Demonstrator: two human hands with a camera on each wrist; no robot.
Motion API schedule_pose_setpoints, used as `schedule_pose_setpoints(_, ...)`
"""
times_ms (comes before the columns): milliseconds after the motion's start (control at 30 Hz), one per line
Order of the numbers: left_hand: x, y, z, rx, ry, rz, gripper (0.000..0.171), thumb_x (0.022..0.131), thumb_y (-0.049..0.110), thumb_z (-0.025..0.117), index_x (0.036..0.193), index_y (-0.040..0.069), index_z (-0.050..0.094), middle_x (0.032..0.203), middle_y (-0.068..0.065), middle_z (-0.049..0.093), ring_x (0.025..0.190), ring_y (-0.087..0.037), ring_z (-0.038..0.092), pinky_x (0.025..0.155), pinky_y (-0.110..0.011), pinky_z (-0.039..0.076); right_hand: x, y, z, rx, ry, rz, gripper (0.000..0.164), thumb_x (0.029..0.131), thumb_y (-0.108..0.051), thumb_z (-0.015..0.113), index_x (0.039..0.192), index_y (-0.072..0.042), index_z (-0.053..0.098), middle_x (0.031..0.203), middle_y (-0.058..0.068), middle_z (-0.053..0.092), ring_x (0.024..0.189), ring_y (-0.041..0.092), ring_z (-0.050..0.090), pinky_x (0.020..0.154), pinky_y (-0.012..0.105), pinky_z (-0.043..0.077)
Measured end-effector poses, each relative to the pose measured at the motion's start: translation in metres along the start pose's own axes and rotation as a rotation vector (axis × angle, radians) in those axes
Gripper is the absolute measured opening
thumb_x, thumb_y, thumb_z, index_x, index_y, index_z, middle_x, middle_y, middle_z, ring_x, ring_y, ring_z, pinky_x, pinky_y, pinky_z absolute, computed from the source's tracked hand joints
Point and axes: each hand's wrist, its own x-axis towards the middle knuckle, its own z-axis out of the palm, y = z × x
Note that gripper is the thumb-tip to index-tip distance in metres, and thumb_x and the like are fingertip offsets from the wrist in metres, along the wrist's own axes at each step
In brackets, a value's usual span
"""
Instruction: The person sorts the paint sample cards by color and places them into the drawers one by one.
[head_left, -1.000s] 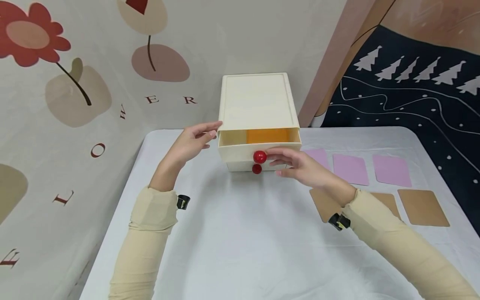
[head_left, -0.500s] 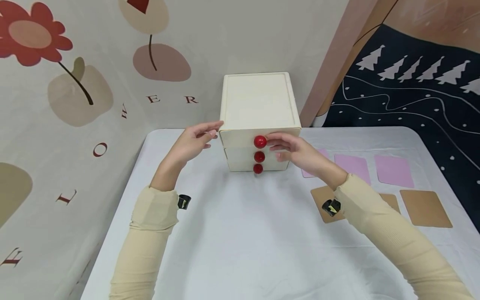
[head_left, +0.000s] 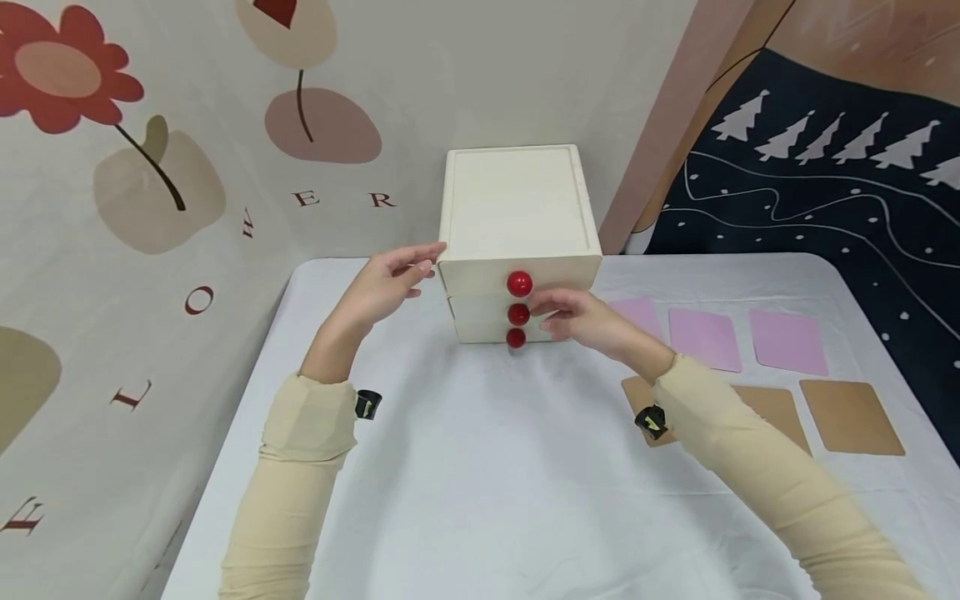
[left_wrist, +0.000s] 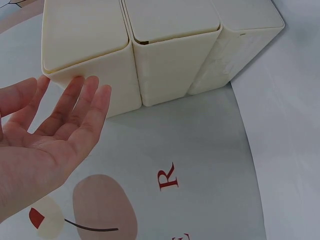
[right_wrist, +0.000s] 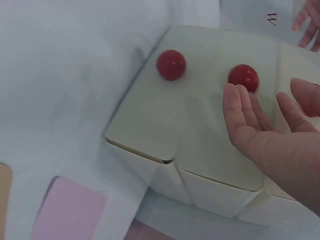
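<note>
A cream three-drawer box (head_left: 517,204) stands at the back of the table, all its drawers pushed in. Down its front run a red top knob (head_left: 520,283), a red middle knob (head_left: 518,314) and a red bottom knob (head_left: 515,337). My left hand (head_left: 382,283) has its fingertips against the box's upper left edge, fingers extended; the left wrist view has them by the top drawer's side. Just right of the middle knob is my right hand (head_left: 581,321), fingers loosely bent. In the right wrist view its fingertips overlap that knob (right_wrist: 243,78), without visibly curling round it; contact cannot be told.
Right of the box, pink square cards (head_left: 787,342) lie in a row on the white tablecloth (head_left: 480,483). Brown square cards (head_left: 851,417) form a row in front of them, partly behind the right arm. A printed fabric backdrop (head_left: 420,83) rises behind the box.
The top drawer, partly pulled out one second ago, went fully in by half a second ago. My right hand has since dropped from the top knob to the middle one. The left hand stays put.
</note>
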Motion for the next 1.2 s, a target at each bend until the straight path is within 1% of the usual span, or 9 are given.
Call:
schedule_pose_setpoints(133, 0.0, -0.001, 0.0, 0.003, -0.002, 0.002, 0.037, 0.097, 0.016, 0.045, 0.134, 0.016, 0.048, 0.132, -0.003, 0.049, 0.111, -0.018, 0.048, 0.091, -0.036, 0.044, 0.004, 0.009, 0.004, 0.005, -0.021, 0.042, 0.045, 0.089, 0.005, 0.046, 0.133, -0.001, 0.043, 0.129, 0.017, 0.044, 0.112, 0.035, 0.045, 0.087, 0.043, 0.046)
schedule_pose_setpoints(333, -0.001, 0.0, 0.001, 0.0, 0.001, 0.001, 0.037, 0.097, 0.015, 0.046, 0.134, 0.016, 0.048, 0.132, -0.003, 0.048, 0.111, -0.018, 0.048, 0.091, -0.036, 0.044, 0.008, 0.018, 0.007, 0.091, -0.05, 0.042, 0.049, 0.089, 0.006, 0.046, 0.137, -0.002, 0.038, 0.132, 0.019, 0.04, 0.118, 0.039, 0.04, 0.092, 0.052, 0.04)
schedule_pose_setpoints(400, -0.001, -0.001, 0.002, 0.003, 0.0, 0.001, 0.037, 0.097, 0.015, 0.046, 0.134, 0.016, 0.048, 0.132, -0.003, 0.048, 0.112, -0.018, 0.048, 0.091, -0.036, 0.044, 0.009, 0.019, 0.007, 0.108, -0.058, 0.045, 0.05, 0.09, 0.007, 0.045, 0.138, -0.002, 0.037, 0.133, 0.019, 0.039, 0.117, 0.038, 0.042, 0.092, 0.051, 0.04)
schedule_pose_setpoints(567, 0.0, -0.001, 0.002, 0.004, 0.004, 0.0, 0.037, 0.097, 0.015, 0.046, 0.133, 0.016, 0.049, 0.132, -0.002, 0.048, 0.112, -0.017, 0.048, 0.09, -0.036, 0.045, 0.011, 0.021, 0.006, 0.124, -0.076, 0.057, 0.053, 0.088, 0.011, 0.041, 0.14, -0.003, 0.034, 0.134, 0.019, 0.037, 0.111, 0.033, 0.046, 0.09, 0.045, 0.044)
schedule_pose_setpoints(767, 0.0, -0.001, 0.002, 0.01, 0.001, 0.005, 0.037, 0.097, 0.016, 0.046, 0.134, 0.016, 0.048, 0.133, -0.002, 0.048, 0.112, -0.018, 0.048, 0.09, -0.036, 0.045, 0.011, 0.02, 0.006, 0.138, -0.09, 0.057, 0.055, 0.086, 0.012, 0.041, 0.139, -0.003, 0.035, 0.136, 0.018, 0.038, 0.115, 0.038, 0.043, 0.09, 0.044, 0.044)
schedule_pose_setpoints(833, 0.0, -0.001, 0.003, 0.016, -0.002, 0.005, 0.037, 0.097, 0.017, 0.046, 0.134, 0.016, 0.048, 0.133, -0.003, 0.047, 0.113, -0.019, 0.048, 0.091, -0.036, 0.044, 0.009, 0.02, 0.005, 0.13, -0.1, 0.057, 0.054, 0.086, 0.011, 0.041, 0.138, -0.003, 0.036, 0.134, 0.018, 0.04, 0.117, 0.039, 0.042, 0.089, 0.044, 0.044)
schedule_pose_setpoints(967, 0.0, -0.001, 0.003, 0.019, -0.002, 0.006, 0.037, 0.097, 0.016, 0.046, 0.134, 0.016, 0.048, 0.134, -0.003, 0.047, 0.113, -0.019, 0.048, 0.091, -0.037, 0.044, 0.002, 0.021, 0.007, 0.107, -0.126, 0.053, 0.053, 0.086, 0.009, 0.043, 0.137, -0.003, 0.039, 0.13, 0.018, 0.046, 0.115, 0.035, 0.046, 0.088, 0.042, 0.046)
schedule_pose_setpoints(1100, 0.001, -0.002, 0.002, 0.012, 0.002, 0.012, 0.037, 0.097, 0.015, 0.046, 0.134, 0.015, 0.048, 0.134, -0.003, 0.047, 0.113, -0.019, 0.048, 0.091, -0.036, 0.045, -0.01, 0.022, 0.012, 0.093, -0.161, 0.027, 0.052, 0.087, 0.008, 0.046, 0.137, -0.003, 0.04, 0.129, 0.019, 0.047, 0.112, 0.032, 0.05, 0.087, 0.041, 0.047)
schedule_pose_setpoints(1200, 0.001, -0.002, 0.001, 0.01, -0.004, 0.013, 0.037, 0.097, 0.015, 0.046, 0.134, 0.015, 0.048, 0.134, -0.004, 0.046, 0.114, -0.02, 0.047, 0.091, -0.037, 0.044, -0.02, 0.025, 0.018, 0.095, -0.189, -0.001, 0.051, 0.087, 0.01, 0.046, 0.137, -0.002, 0.039, 0.13, 0.019, 0.047, 0.111, 0.031, 0.05, 0.088, 0.043, 0.047)
